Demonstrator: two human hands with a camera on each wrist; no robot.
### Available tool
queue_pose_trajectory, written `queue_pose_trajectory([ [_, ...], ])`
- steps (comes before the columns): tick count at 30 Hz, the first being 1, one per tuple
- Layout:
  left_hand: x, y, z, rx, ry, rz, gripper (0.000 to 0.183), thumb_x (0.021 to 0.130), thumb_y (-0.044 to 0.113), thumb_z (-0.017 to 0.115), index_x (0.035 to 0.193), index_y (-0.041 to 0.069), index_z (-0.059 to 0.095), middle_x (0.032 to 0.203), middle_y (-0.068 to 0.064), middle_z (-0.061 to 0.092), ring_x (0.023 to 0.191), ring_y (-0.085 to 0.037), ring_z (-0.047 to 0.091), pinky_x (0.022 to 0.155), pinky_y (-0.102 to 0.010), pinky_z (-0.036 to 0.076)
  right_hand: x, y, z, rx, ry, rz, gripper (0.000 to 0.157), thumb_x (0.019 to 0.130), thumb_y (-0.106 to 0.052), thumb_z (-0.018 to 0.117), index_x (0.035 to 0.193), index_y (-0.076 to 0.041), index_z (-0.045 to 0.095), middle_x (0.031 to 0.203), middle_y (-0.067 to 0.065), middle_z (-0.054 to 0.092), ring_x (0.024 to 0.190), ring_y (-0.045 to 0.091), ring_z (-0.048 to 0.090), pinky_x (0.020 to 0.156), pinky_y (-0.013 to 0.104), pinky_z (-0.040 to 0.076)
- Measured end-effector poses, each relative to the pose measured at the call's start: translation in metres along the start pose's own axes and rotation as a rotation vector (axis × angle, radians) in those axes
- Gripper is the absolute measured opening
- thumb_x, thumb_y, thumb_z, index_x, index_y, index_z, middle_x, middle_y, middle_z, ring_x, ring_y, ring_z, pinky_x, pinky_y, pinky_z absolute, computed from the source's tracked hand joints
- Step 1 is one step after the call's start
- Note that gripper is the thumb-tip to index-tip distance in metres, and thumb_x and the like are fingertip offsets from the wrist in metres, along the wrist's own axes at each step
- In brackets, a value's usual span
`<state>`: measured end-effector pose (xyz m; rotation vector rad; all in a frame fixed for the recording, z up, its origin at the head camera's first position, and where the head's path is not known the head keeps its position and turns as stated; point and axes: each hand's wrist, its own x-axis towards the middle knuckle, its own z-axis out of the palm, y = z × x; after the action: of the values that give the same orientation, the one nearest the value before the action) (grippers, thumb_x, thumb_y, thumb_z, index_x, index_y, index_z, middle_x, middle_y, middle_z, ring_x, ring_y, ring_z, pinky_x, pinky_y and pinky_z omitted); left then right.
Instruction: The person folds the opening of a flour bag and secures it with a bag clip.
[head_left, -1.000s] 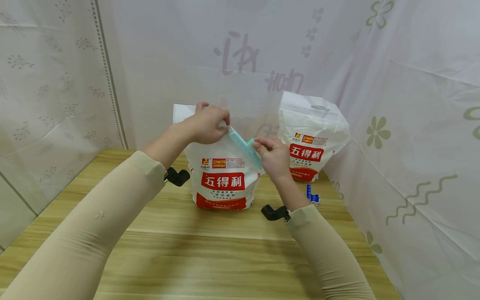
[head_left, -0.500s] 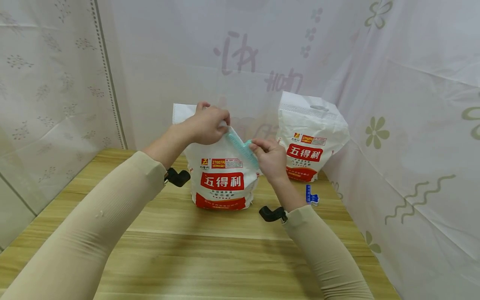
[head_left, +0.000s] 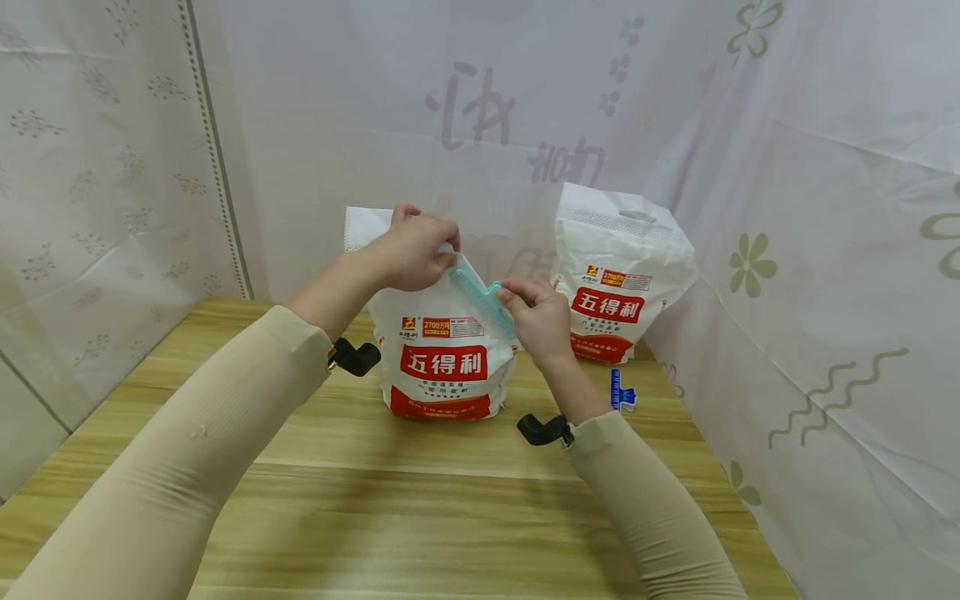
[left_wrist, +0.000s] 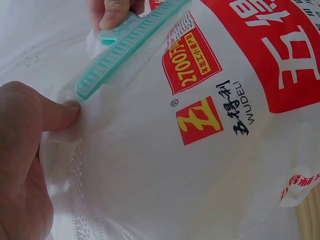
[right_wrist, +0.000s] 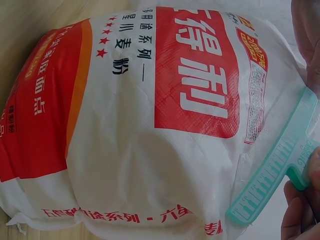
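Observation:
A white flour bag (head_left: 442,362) with red print stands on the table in front of me. My left hand (head_left: 416,250) grips its top edge; in the left wrist view the thumb presses on the white plastic beside the end of a teal bag clip (left_wrist: 131,49). That clip lies slantwise over the bag's upper right corner. With thumb and fingers my right hand (head_left: 538,317) pinches the clip's handle tab. In the right wrist view the clip (right_wrist: 275,160) sits across the bag's edge, with only part of the right hand's fingers showing.
Behind and to the right stands a second flour bag (head_left: 618,275), upright with a handle hole at its top. A blue clip (head_left: 622,390) lies on the wooden table (head_left: 420,517) before it. Patterned curtains (head_left: 337,108) close in the back and sides.
My right hand has shifted slightly left and brought the teal clip further onto the bag's corner. The left hand has stayed in place on the top edge.

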<state>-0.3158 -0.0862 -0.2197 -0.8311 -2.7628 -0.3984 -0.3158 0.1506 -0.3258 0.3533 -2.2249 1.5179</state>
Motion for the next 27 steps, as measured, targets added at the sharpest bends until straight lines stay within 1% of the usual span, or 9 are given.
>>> queue_pose_trajectory([
  [10,-0.001,0.001,0.002,-0.007,0.031,0.004,0.021,0.11,0.019,0.062,0.125,0.007,0.07,0.123,-0.011,0.077,0.122,-0.031,0.067,0.13,-0.059,0.015,-0.004,-0.001,0.003,0.067,0.041,0.026,0.02,0.1,-0.016,0.081,0.117,-0.004,0.085,0.111,0.008,0.071,0.1,0.013,0.061,0.076,0.015,0.057],
  [15,-0.002,0.001,0.002,-0.009,0.031,0.003,0.021,0.11,0.019,0.061,0.125,0.007,0.07,0.124,-0.012,0.077,0.124,-0.032,0.066,0.13,-0.059,0.015,-0.005,-0.002,0.003,0.098,0.051,0.022,0.02,0.1,-0.013,0.082,0.116,-0.002,0.085,0.111,0.01,0.072,0.1,0.012,0.061,0.075,0.014,0.057],
  [18,-0.001,0.001,0.001,-0.008,0.027,0.001,0.022,0.11,0.019,0.062,0.126,0.007,0.07,0.125,-0.013,0.077,0.124,-0.032,0.066,0.131,-0.059,0.014,-0.004,-0.001,0.003,0.092,0.044,0.02,0.021,0.1,-0.014,0.081,0.117,-0.003,0.085,0.111,0.009,0.072,0.1,0.012,0.061,0.075,0.014,0.057],
  [20,-0.001,0.0,0.001,-0.007,0.024,0.001,0.021,0.11,0.019,0.062,0.126,0.007,0.07,0.125,-0.012,0.077,0.124,-0.032,0.066,0.132,-0.059,0.013,-0.003,0.0,0.001,0.078,0.026,0.021,0.022,0.101,-0.017,0.081,0.119,-0.004,0.084,0.113,0.009,0.071,0.102,0.013,0.061,0.077,0.015,0.057],
  [23,-0.001,0.0,0.001,-0.004,0.018,0.003,0.021,0.11,0.018,0.062,0.126,0.007,0.069,0.126,-0.012,0.076,0.125,-0.032,0.066,0.133,-0.059,0.011,-0.003,0.002,-0.004,0.07,-0.03,0.046,0.026,0.102,-0.023,0.08,0.124,-0.009,0.083,0.12,0.007,0.07,0.108,0.015,0.063,0.082,0.018,0.059],
  [27,-0.002,-0.001,0.002,-0.004,0.013,0.014,0.02,0.111,0.018,0.062,0.126,0.007,0.069,0.126,-0.012,0.076,0.129,-0.032,0.064,0.135,-0.058,0.007,-0.005,0.005,-0.014,0.104,-0.119,0.101,0.033,0.102,-0.034,0.081,0.13,-0.017,0.081,0.129,0.003,0.071,0.117,0.019,0.068,0.094,0.028,0.063],
])
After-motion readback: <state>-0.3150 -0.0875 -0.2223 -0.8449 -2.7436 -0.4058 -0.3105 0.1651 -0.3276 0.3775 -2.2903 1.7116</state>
